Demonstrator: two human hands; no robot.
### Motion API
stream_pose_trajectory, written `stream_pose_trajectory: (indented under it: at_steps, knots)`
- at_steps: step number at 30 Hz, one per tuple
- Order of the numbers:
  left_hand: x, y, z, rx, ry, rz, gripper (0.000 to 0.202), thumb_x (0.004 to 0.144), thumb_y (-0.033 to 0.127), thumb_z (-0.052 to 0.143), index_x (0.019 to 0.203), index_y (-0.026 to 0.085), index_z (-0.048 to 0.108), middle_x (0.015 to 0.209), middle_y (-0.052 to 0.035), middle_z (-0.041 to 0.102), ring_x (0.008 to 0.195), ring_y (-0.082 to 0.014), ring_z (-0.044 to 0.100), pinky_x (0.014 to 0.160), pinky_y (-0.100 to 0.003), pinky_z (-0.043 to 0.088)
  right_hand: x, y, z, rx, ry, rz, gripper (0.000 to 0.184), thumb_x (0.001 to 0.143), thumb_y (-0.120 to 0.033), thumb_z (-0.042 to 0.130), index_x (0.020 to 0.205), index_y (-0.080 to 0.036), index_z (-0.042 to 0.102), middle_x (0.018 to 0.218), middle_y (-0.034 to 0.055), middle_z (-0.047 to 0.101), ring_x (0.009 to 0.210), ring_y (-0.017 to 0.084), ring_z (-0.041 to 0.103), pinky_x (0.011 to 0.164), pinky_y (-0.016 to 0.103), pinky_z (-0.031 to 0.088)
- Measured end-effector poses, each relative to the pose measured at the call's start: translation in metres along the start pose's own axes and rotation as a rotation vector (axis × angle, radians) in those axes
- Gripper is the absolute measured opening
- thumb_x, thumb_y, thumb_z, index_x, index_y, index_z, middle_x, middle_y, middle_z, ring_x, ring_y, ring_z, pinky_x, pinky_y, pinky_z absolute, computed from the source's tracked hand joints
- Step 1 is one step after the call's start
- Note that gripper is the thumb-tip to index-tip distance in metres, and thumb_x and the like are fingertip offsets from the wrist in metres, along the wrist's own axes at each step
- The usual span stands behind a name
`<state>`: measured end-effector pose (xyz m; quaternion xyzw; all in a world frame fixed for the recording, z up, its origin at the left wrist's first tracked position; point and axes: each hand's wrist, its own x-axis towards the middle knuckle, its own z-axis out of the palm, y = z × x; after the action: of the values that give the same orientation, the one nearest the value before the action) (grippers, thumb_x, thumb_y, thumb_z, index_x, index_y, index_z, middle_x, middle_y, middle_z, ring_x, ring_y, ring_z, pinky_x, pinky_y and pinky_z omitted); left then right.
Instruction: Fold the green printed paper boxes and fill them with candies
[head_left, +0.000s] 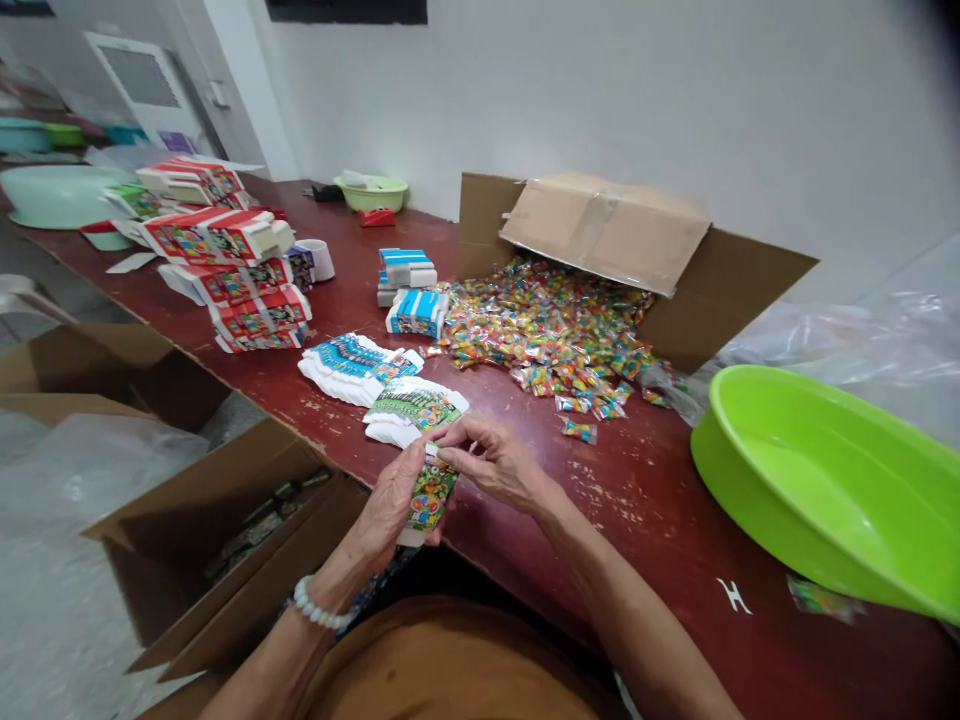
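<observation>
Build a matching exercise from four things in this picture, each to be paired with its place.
1. green basin
2. small green carton
3. candy packets
4. red cartons

a. stacked at the far left of the table
b. spilling from the tipped cardboard box
c. held between left hand and right hand
d. at the table's right end

Pairs: 1-d, 2-c, 3-b, 4-a

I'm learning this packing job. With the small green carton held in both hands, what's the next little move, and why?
Probably press the white end flap fully into place. The left hand grips the green carton by its side, and the right hand pinches that flap at its top end, only part-folded. Whether the carton is filled cannot be seen.
</observation>
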<state>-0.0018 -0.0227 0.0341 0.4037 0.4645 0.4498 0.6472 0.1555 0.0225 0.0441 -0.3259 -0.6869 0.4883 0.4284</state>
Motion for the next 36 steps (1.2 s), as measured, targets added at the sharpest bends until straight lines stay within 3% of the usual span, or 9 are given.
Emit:
stream_pose_trajectory:
  at_steps: [3, 6, 11, 16, 18, 21, 25, 31, 36]
  knots:
    - [0.003, 0.002, -0.001, 0.057, -0.016, 0.007, 0.076, 0.086, 0.067, 0.053, 0.147, 0.022, 0.047, 0.061, -0.0018, 0.065, 0.037, -0.0142, 0.051, 0.036, -0.024, 0.041, 0.002, 0.005, 0.001, -0.084, 0.080, 0.026, 0.014, 0.079, -0.029, 0.069, 0.071, -0.019, 0.066, 0.077, 0.0005, 0.070, 0.066, 0.013, 0.056, 0.059, 0.025, 0.041]
    - [0.005, 0.005, -0.004, 0.116, -0.030, 0.004, 0.077, 0.086, 0.066, 0.053, 0.148, 0.021, 0.046, 0.058, -0.0010, 0.062, 0.036, -0.0145, 0.050, 0.035, -0.024, 0.041, 0.006, 0.012, 0.002, 0.081, 0.101, 0.111, 0.018, 0.076, -0.034, 0.073, 0.070, -0.018, 0.065, 0.066, -0.0018, 0.063, 0.058, 0.011, 0.051, 0.058, 0.025, 0.041]
    - [0.003, 0.006, -0.007, 0.143, -0.052, -0.011, 0.071, 0.089, 0.063, 0.050, 0.148, 0.024, 0.046, 0.064, -0.0014, 0.063, 0.038, -0.0125, 0.050, 0.036, -0.022, 0.042, 0.004, 0.014, -0.005, 0.181, -0.069, 0.150, 0.026, 0.075, -0.044, 0.074, 0.074, -0.018, 0.068, 0.073, 0.0001, 0.064, 0.064, 0.013, 0.054, 0.062, 0.026, 0.043]
    - [0.006, 0.000, -0.008, 0.133, -0.061, -0.031, 0.070, 0.090, 0.062, 0.051, 0.148, 0.025, 0.045, 0.063, -0.0002, 0.062, 0.038, -0.0121, 0.051, 0.036, -0.021, 0.043, -0.001, 0.016, -0.004, -0.066, 0.051, 0.081, 0.014, 0.079, -0.032, 0.070, 0.077, -0.018, 0.070, 0.071, -0.0011, 0.064, 0.060, 0.011, 0.051, 0.059, 0.024, 0.039]
    - [0.007, -0.001, -0.009, 0.120, -0.065, -0.031, 0.070, 0.090, 0.064, 0.049, 0.149, 0.025, 0.045, 0.061, -0.0003, 0.062, 0.037, -0.0125, 0.050, 0.035, -0.022, 0.042, 0.000, 0.018, -0.002, 0.042, 0.048, 0.087, 0.015, 0.079, -0.033, 0.070, 0.079, -0.018, 0.071, 0.079, 0.0010, 0.068, 0.067, 0.013, 0.056, 0.064, 0.025, 0.043]
    - [0.008, -0.003, -0.010, 0.116, -0.079, -0.052, 0.073, 0.088, 0.066, 0.050, 0.149, 0.025, 0.045, 0.061, -0.0019, 0.064, 0.036, -0.0134, 0.052, 0.034, -0.021, 0.040, 0.002, 0.019, -0.004, 0.237, -0.059, 0.106, 0.017, 0.077, -0.035, 0.073, 0.079, -0.018, 0.071, 0.090, 0.0034, 0.072, 0.078, 0.015, 0.063, 0.072, 0.027, 0.048]
    - [0.009, -0.004, -0.010, 0.121, -0.102, -0.089, 0.077, 0.086, 0.067, 0.053, 0.150, 0.025, 0.043, 0.062, -0.0022, 0.066, 0.037, -0.0143, 0.054, 0.035, -0.022, 0.041, 0.004, 0.019, -0.009, 0.195, -0.152, 0.078, 0.020, 0.076, -0.038, 0.075, 0.075, -0.018, 0.073, 0.091, 0.0042, 0.072, 0.082, 0.017, 0.064, 0.074, 0.027, 0.049]
    - [0.009, -0.001, -0.003, 0.008, 0.037, -0.051, 0.078, 0.086, 0.069, 0.051, 0.151, 0.027, 0.040, 0.061, 0.0004, 0.062, 0.036, -0.0147, 0.054, 0.035, -0.023, 0.041, -0.006, 0.027, 0.003, 0.270, 0.156, 0.197, 0.028, 0.075, -0.045, 0.077, 0.081, -0.018, 0.073, 0.078, 0.0009, 0.069, 0.070, 0.014, 0.059, 0.071, 0.027, 0.048]
    - [0.008, -0.005, -0.005, 0.077, 0.048, -0.031, 0.076, 0.086, 0.069, 0.051, 0.148, 0.025, 0.045, 0.062, 0.0001, 0.062, 0.037, -0.0133, 0.053, 0.036, -0.022, 0.042, -0.013, 0.028, 0.003, 0.119, 0.098, 0.102, 0.024, 0.082, -0.041, 0.071, 0.078, -0.017, 0.069, 0.074, 0.0002, 0.065, 0.068, 0.013, 0.056, 0.068, 0.027, 0.045]
